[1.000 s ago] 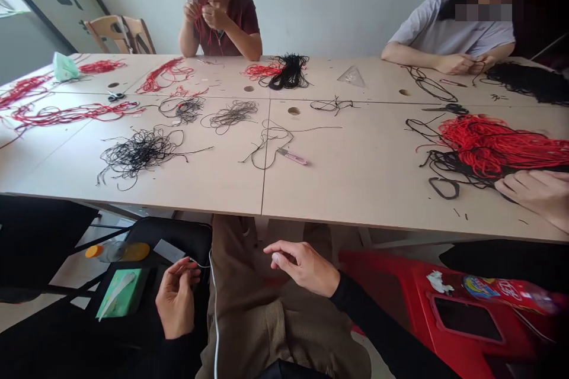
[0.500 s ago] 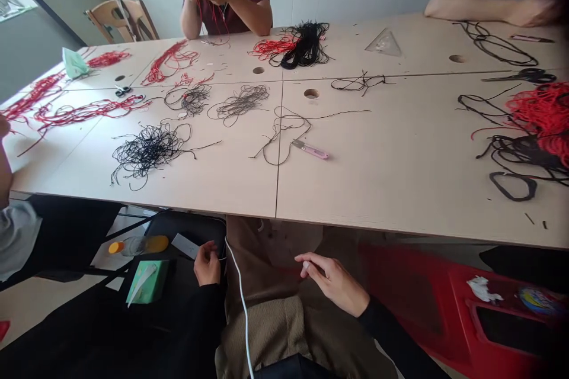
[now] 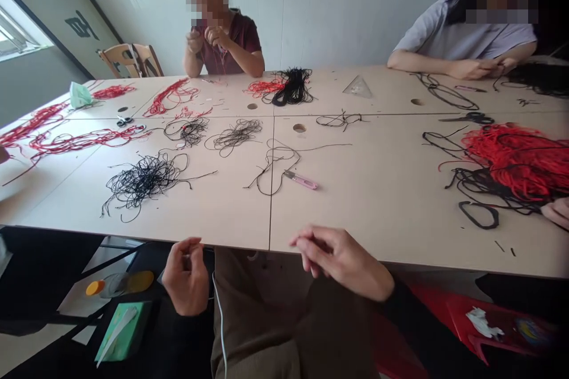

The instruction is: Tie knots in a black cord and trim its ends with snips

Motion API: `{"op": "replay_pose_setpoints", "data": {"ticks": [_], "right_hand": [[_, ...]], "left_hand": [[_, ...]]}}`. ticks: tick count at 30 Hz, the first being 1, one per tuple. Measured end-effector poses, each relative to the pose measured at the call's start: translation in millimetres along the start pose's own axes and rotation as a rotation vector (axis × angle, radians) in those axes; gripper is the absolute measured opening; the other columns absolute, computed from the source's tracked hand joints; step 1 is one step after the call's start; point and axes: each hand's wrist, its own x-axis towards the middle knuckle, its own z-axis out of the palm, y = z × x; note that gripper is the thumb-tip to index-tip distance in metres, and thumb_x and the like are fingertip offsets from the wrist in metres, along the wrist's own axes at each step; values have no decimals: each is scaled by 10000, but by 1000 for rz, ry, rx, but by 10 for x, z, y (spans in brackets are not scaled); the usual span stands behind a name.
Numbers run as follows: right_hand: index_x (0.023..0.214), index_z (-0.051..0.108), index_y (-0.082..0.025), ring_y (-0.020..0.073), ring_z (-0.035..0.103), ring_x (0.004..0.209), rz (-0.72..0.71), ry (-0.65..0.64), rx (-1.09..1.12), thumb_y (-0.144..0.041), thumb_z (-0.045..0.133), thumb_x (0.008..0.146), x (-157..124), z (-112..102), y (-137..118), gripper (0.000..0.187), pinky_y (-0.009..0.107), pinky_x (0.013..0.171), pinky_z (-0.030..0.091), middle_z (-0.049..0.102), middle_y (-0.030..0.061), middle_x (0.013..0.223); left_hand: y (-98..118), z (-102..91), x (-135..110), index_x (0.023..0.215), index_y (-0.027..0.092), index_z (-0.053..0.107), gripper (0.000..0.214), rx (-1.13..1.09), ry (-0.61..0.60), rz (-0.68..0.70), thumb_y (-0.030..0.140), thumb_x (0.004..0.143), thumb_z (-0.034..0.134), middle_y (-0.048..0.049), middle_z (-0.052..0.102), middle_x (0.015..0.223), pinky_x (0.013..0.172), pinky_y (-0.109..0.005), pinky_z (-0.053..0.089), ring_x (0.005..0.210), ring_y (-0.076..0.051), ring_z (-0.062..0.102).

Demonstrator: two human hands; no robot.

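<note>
My left hand (image 3: 186,277) hovers at the table's front edge with its fingers curled in; nothing shows in it. To its right, my right hand (image 3: 340,260) is over the same edge, its fingers loosely bent and apart, holding nothing. Beyond them on the table lies a pair of pink-handled thread snips (image 3: 302,180), its blades touching a loose thin dark cord (image 3: 280,157). A tangled heap of black cord (image 3: 144,180) sits farther left. Neither hand touches any of these.
Across the table (image 3: 377,207) two people work with their hands. Red cord (image 3: 515,157) and black scissors (image 3: 473,118) lie at the right, with another person's hand (image 3: 558,211) beside the cord. A tissue box (image 3: 127,331) and bottle (image 3: 122,286) are on a seat lower left.
Both my hands have risen from lap level to the table's front edge. My left hand's fingers are curled. The view has tilted up, and a person's hand now shows at the right edge.
</note>
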Motion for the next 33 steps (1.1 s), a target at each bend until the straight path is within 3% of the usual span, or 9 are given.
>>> {"op": "replay_pose_setpoints", "data": {"ticks": [3,7,10,13,16,20,28,30,33], "right_hand": [[953,638,-156,120,545,558,-122,199,-206,-365,471,903,514,-147,7,273,253,561,471,626,23,689],[897,640,-188,141,565,640,-196,423,-526,-237,470,872,1075,-254,115,178,283,667,470,629,20,731],[907,636,-184,194,577,814,-130,613,-756,-198,544,824,1259,-326,237,125,316,754,472,621,80,901],[932,630,-179,245,552,926,-89,658,-867,-205,563,829,1272,-443,369,126,353,819,473,595,112,960],[929,617,-181,241,544,923,-72,648,-864,-214,525,868,1215,-603,463,115,354,832,472,592,105,957],[917,603,-191,230,551,902,-8,668,-831,-239,520,874,1187,-808,509,105,338,794,464,589,88,937],[871,583,-190,243,552,852,119,750,-866,-211,561,790,1221,-1022,484,86,345,738,446,596,86,867],[890,581,-182,258,542,891,76,813,-861,-191,557,784,1241,-1031,437,109,374,789,450,592,101,896],[948,582,-175,241,540,905,-147,847,-715,-221,510,848,1356,-952,329,131,377,828,460,588,110,926]], "left_hand": [[294,297,226,823,196,663,144,30,-233,77,259,795,536,-15,642,764,603,-270,419,626,-153,542],[416,951,574,825,199,675,186,44,-426,157,217,792,493,-61,639,844,684,-325,445,701,-198,555],[448,1408,741,846,184,694,178,160,-477,186,260,779,548,-115,627,879,822,-408,430,917,-292,558],[472,1700,794,825,209,703,152,231,-511,241,280,757,586,-124,621,914,841,-440,408,951,-318,534],[478,1852,815,732,234,684,116,188,-549,291,236,753,570,-90,627,872,816,-415,403,918,-290,529],[539,1969,912,660,207,633,99,-25,-606,209,244,737,583,-63,646,781,736,-362,415,778,-227,530],[832,2328,1034,730,174,544,226,-697,-736,-285,353,703,680,-26,626,720,468,-207,322,553,-98,506],[867,2406,978,727,178,514,247,-821,-728,-377,343,688,693,-9,611,698,450,-193,316,519,-81,499],[884,2452,891,739,174,518,257,-897,-772,-396,339,678,705,8,592,647,447,-188,343,486,-73,492]]}}
